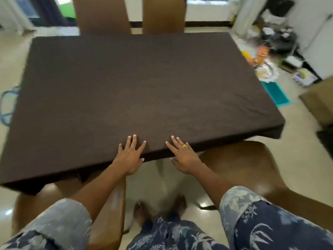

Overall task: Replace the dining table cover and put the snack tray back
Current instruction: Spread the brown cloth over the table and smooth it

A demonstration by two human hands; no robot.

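Observation:
A dark brown fitted cover lies stretched flat over the whole dining table, its hem hanging over the edges. My left hand rests flat on the cover at the near edge, fingers spread and straight, thumb down over the rim. My right hand, with a gold ring, lies flat beside it on the same edge, fingers straight. Nothing stands on the table. A heap of snack packets and shiny wrapped items lies on the floor past the table's right side; I cannot make out a tray among them.
Two brown chairs stand at the far side, two more at the near side, left and right of my feet. A teal mat and a cardboard box lie on the floor at right. A blue bag handle shows at left.

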